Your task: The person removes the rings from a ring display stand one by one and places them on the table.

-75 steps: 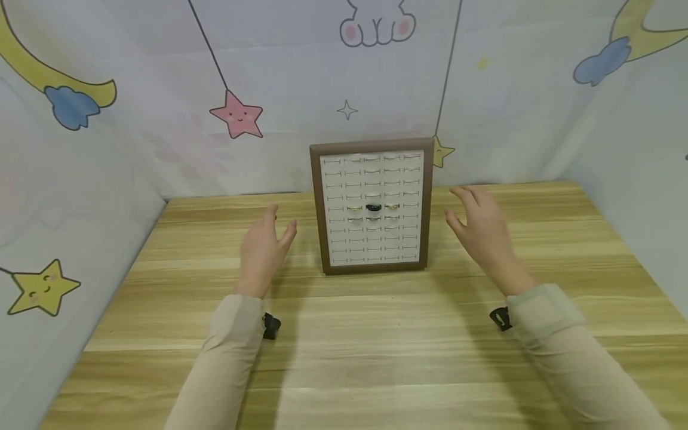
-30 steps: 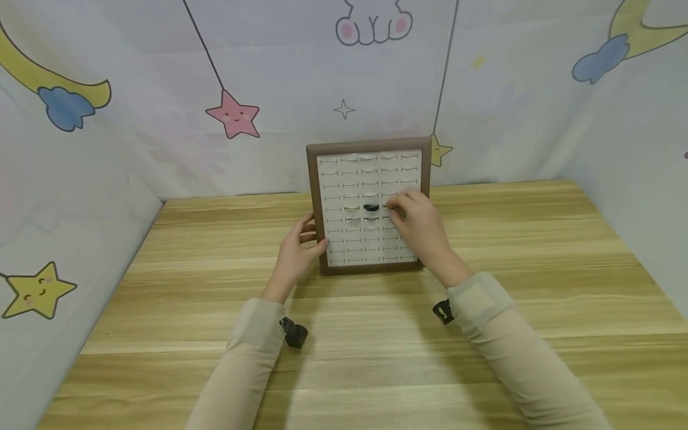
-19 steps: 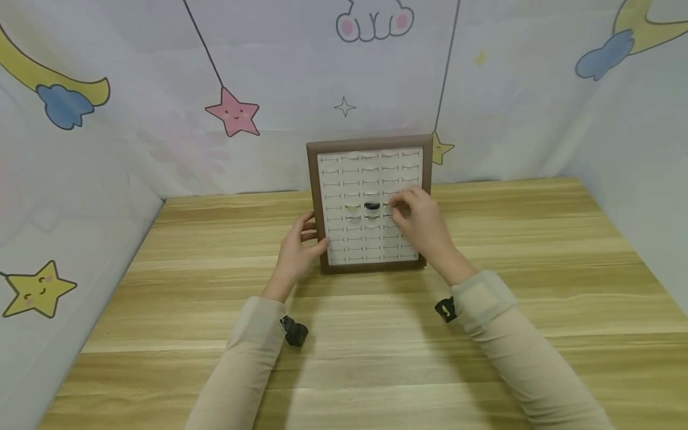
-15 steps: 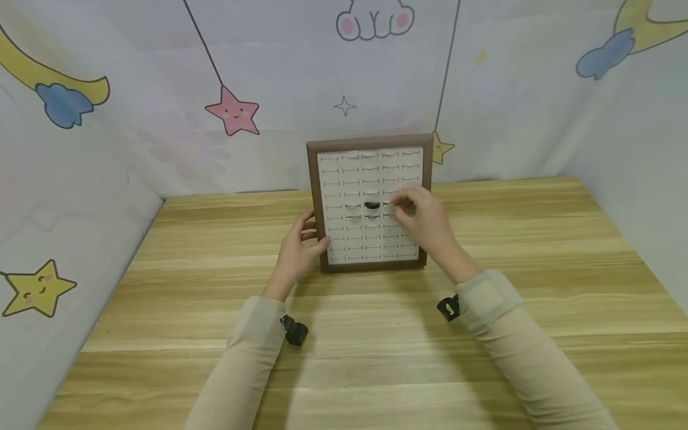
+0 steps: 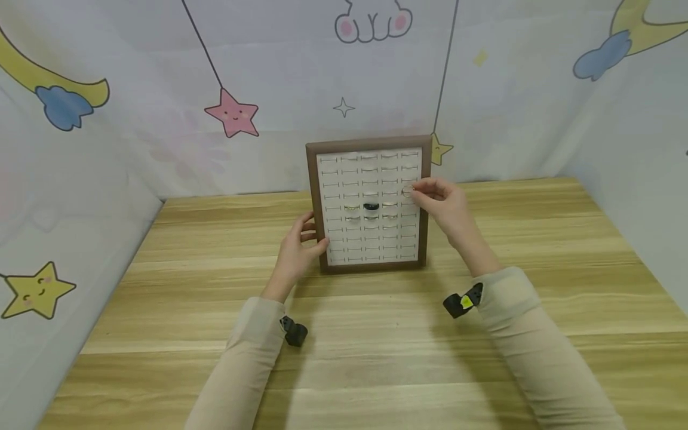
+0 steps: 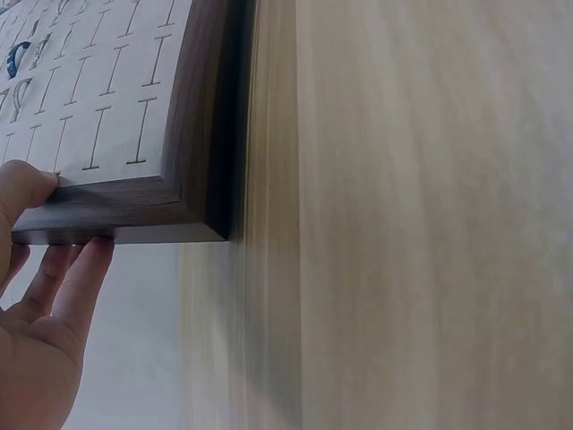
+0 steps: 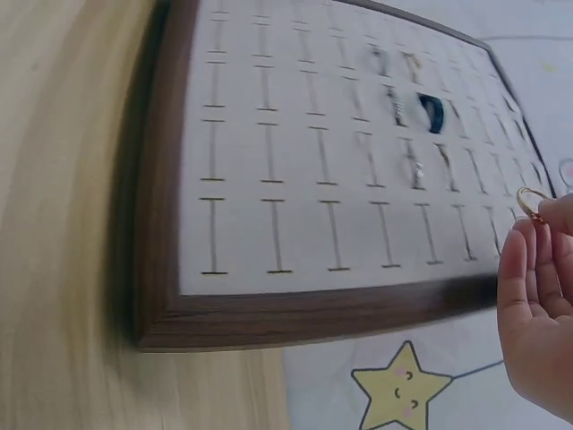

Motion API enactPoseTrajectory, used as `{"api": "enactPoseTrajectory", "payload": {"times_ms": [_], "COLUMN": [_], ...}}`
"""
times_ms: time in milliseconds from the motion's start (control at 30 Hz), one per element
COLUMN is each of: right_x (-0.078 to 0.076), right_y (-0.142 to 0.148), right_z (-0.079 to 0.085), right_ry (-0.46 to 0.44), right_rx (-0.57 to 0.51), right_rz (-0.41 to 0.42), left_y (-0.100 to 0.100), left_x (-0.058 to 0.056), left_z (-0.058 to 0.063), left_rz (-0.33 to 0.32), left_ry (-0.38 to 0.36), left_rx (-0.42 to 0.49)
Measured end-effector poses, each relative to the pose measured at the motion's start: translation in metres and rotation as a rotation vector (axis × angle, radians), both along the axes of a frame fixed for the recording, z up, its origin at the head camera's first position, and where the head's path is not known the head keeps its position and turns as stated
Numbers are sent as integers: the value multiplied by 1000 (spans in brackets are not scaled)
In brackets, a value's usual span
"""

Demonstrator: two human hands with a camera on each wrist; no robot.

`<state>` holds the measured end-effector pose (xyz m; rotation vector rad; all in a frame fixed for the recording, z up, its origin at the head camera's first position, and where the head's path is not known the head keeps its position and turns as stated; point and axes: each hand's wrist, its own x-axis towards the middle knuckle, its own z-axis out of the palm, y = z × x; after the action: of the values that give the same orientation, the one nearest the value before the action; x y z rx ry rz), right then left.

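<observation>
off the board [image 7: 295,246] has come a gold ring [image 7: 522,202].

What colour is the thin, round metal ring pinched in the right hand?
Gold; the thin, round metal ring shows best in the right wrist view.

Two long cream sleeves, the left sleeve [image 5: 231,370] and the right sleeve [image 5: 548,352], show soft creases along the forearm, and each ends in a broad, slightly greyer band, the left cuff [image 5: 262,309] and the right cuff [image 5: 510,289]. Beyond these the left hand [image 5: 294,251] and right hand [image 5: 448,209] are bare. At the wrists sit small, blocky black devices, the left camera [image 5: 295,332] and the right camera [image 5: 454,306], the latter marked by a bright yellow patch [image 5: 466,301].
</observation>
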<state>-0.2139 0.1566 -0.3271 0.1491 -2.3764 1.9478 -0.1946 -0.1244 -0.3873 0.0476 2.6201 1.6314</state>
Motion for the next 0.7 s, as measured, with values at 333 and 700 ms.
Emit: {"api": "enactPoseTrajectory", "payload": {"times_ms": [333, 700], "right_x": [-8, -11], "right_y": [31, 64], "right_z": [-1, -31], "right_ry": [-32, -246], "right_rx": [-461, -341], "right_rz": [-65, -164], "left_y": [0, 0], "left_x": [1, 1], "left_z": [1, 1], "left_rz": [-2, -1], "left_ry": [-8, -17], "left_rx": [12, 19]}}
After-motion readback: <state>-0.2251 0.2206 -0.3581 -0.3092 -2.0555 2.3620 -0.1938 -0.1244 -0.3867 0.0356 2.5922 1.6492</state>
